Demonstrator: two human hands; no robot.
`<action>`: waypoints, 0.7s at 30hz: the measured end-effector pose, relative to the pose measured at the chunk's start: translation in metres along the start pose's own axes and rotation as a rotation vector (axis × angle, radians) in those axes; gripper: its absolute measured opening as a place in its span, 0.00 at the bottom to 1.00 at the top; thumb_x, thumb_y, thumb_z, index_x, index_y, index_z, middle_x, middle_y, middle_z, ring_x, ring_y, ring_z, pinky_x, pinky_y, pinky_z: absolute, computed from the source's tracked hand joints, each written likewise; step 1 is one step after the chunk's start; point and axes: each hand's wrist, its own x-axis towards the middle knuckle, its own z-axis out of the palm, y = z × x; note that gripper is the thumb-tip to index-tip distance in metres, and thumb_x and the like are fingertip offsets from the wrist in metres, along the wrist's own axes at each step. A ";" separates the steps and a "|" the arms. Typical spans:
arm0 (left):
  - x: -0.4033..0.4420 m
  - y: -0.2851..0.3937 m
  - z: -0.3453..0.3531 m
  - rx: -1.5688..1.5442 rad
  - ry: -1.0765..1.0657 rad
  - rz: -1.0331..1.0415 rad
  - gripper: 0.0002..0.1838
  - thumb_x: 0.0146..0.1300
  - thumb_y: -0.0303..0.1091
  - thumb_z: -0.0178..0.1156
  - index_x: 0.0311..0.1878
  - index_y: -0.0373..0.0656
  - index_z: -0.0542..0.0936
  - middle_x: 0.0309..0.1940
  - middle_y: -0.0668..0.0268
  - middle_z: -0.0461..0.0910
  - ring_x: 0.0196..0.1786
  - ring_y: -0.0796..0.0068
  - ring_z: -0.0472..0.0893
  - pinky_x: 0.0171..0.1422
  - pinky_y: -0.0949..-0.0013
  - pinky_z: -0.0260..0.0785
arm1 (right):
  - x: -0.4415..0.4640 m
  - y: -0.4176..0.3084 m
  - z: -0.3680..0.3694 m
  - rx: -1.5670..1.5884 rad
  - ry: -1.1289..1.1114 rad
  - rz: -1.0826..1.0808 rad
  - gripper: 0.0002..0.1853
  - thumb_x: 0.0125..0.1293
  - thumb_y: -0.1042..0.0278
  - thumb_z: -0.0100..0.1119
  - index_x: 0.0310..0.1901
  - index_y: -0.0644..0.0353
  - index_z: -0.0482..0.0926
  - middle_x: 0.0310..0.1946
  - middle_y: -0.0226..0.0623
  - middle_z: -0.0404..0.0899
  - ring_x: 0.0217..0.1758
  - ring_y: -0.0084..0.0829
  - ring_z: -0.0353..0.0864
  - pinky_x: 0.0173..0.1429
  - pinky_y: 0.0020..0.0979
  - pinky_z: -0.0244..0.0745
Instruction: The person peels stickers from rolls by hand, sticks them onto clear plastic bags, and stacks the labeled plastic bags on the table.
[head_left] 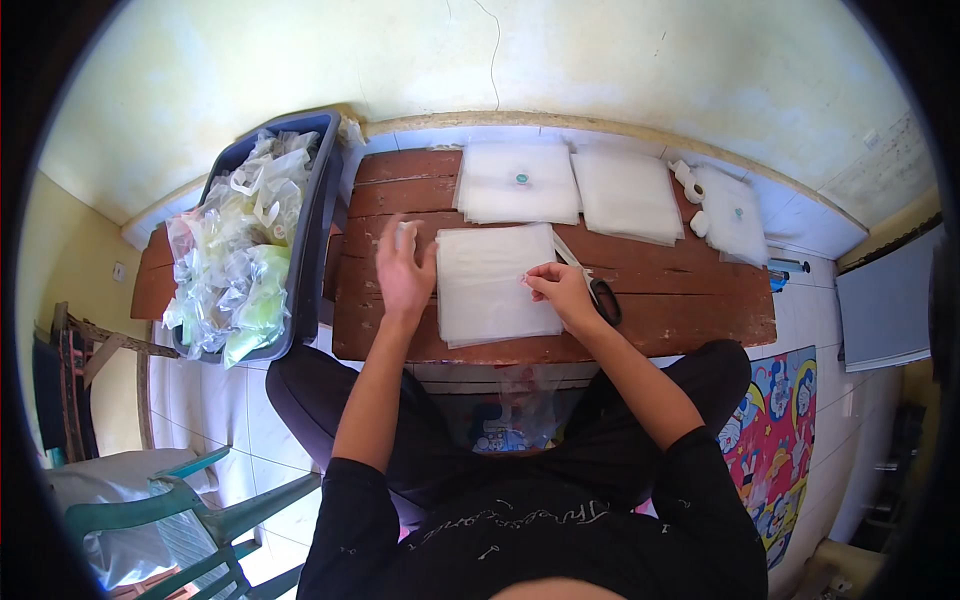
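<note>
Apparently fine handling is in hand: the right hand pinches a small pale piece over the mid-frame plastic sheets; the left hand spreads loosely, left-of-centre. The next move likely calls for fingertip control.

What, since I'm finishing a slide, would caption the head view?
Right hand pinched over a stack of translucent sheets, left hand beside it, scissors at the right.

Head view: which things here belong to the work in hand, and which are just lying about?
Probably part of the work:
front stack of translucent plastic sheets, below the right hand
scissors at that stack's right edge
three further sheet stacks behind

Apparently just lying about:
green plastic chair
cartoon-print mat on the floor
</note>
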 end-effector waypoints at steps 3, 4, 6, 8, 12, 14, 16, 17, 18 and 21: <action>-0.014 0.008 0.010 -0.443 -0.364 0.064 0.17 0.56 0.33 0.68 0.49 0.43 0.80 0.56 0.58 0.77 0.58 0.54 0.76 0.62 0.56 0.70 | 0.004 0.005 0.003 -0.058 0.002 -0.025 0.09 0.59 0.72 0.68 0.37 0.69 0.82 0.29 0.35 0.84 0.27 0.19 0.78 0.33 0.22 0.75; -0.022 0.017 0.012 -0.431 -0.501 0.126 0.15 0.55 0.32 0.68 0.48 0.45 0.82 0.54 0.59 0.79 0.59 0.55 0.76 0.63 0.58 0.70 | 0.005 0.007 0.004 -0.084 -0.004 -0.035 0.09 0.60 0.72 0.68 0.37 0.69 0.82 0.29 0.35 0.84 0.27 0.19 0.79 0.32 0.22 0.75; -0.031 0.021 0.014 -0.418 -0.633 0.183 0.14 0.55 0.32 0.68 0.46 0.46 0.83 0.52 0.60 0.80 0.59 0.57 0.76 0.64 0.59 0.69 | 0.008 0.010 0.007 -0.099 -0.019 -0.052 0.09 0.60 0.72 0.67 0.38 0.69 0.82 0.29 0.35 0.84 0.27 0.19 0.79 0.32 0.22 0.76; -0.038 0.020 0.020 -0.378 -0.711 0.306 0.15 0.54 0.31 0.68 0.46 0.49 0.84 0.55 0.59 0.79 0.60 0.57 0.76 0.64 0.59 0.69 | 0.011 0.014 0.008 -0.114 -0.031 -0.069 0.09 0.60 0.73 0.67 0.38 0.70 0.81 0.29 0.36 0.84 0.27 0.20 0.79 0.32 0.22 0.76; -0.034 0.022 0.015 -0.340 -0.722 0.269 0.14 0.54 0.32 0.68 0.46 0.49 0.85 0.56 0.59 0.78 0.61 0.58 0.75 0.65 0.59 0.68 | 0.017 0.020 0.010 -0.135 -0.095 -0.089 0.08 0.60 0.75 0.65 0.39 0.71 0.80 0.30 0.37 0.84 0.26 0.21 0.81 0.31 0.23 0.77; -0.034 0.022 0.015 -0.333 -0.726 0.265 0.14 0.54 0.33 0.68 0.46 0.48 0.85 0.56 0.58 0.78 0.61 0.58 0.75 0.66 0.58 0.67 | 0.019 0.022 0.013 -0.116 -0.101 -0.098 0.08 0.60 0.76 0.65 0.38 0.71 0.80 0.29 0.38 0.84 0.26 0.21 0.81 0.30 0.23 0.78; -0.034 0.024 0.014 -0.331 -0.729 0.267 0.15 0.54 0.33 0.68 0.46 0.48 0.85 0.56 0.59 0.78 0.61 0.58 0.75 0.66 0.59 0.67 | 0.017 0.018 0.016 -0.161 -0.090 -0.082 0.08 0.59 0.77 0.63 0.39 0.71 0.79 0.29 0.39 0.84 0.26 0.22 0.81 0.29 0.23 0.78; -0.034 0.025 0.013 -0.330 -0.733 0.270 0.15 0.54 0.33 0.68 0.47 0.48 0.84 0.56 0.59 0.78 0.61 0.58 0.75 0.65 0.59 0.67 | 0.017 0.016 0.018 -0.160 -0.090 -0.081 0.08 0.59 0.77 0.63 0.39 0.71 0.79 0.29 0.39 0.84 0.26 0.22 0.81 0.29 0.23 0.78; -0.034 0.025 0.013 -0.330 -0.734 0.270 0.15 0.54 0.33 0.68 0.47 0.48 0.84 0.56 0.59 0.78 0.61 0.58 0.75 0.65 0.59 0.67 | 0.018 0.015 0.018 -0.159 -0.105 -0.079 0.08 0.60 0.77 0.63 0.39 0.72 0.79 0.29 0.39 0.84 0.25 0.22 0.81 0.29 0.23 0.78; -0.034 0.026 0.014 -0.338 -0.715 0.265 0.15 0.54 0.34 0.68 0.47 0.47 0.84 0.56 0.59 0.78 0.60 0.58 0.75 0.65 0.59 0.67 | 0.016 0.014 0.019 -0.129 -0.116 -0.063 0.08 0.60 0.76 0.62 0.38 0.72 0.79 0.29 0.40 0.84 0.25 0.23 0.82 0.29 0.24 0.78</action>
